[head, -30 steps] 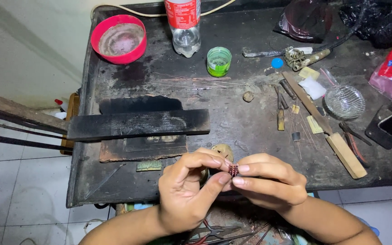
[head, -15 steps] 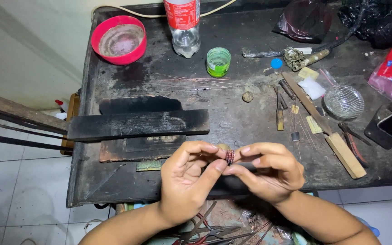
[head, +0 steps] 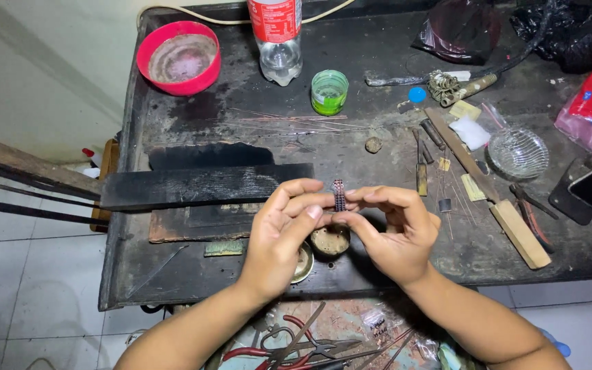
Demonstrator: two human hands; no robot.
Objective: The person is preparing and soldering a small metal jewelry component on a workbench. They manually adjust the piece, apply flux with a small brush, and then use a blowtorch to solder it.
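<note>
Pinching with both: left hand point(head: 284, 236) and right hand point(head: 393, 229) meeting at centre frame, thumb and fingertips of each closed on a small ribbed metal strip point(head: 338, 195) held upright between them, above the near edge of the dark scorched surface point(head: 173, 274). Best handled, judging by its size, with light, even pressure from each side and wrists kept close, so as not to bend or drop so slight a piece. Just beneath, two round metal dishes point(head: 329, 240). Left of centre, a long charred black block point(head: 200, 185). Lower right, a wooden-handled file point(head: 495, 195). Further up, a green cup point(head: 329, 91), a clear plastic bottle point(head: 279, 41), and a red bowl point(head: 179, 57) at upper left.
</note>
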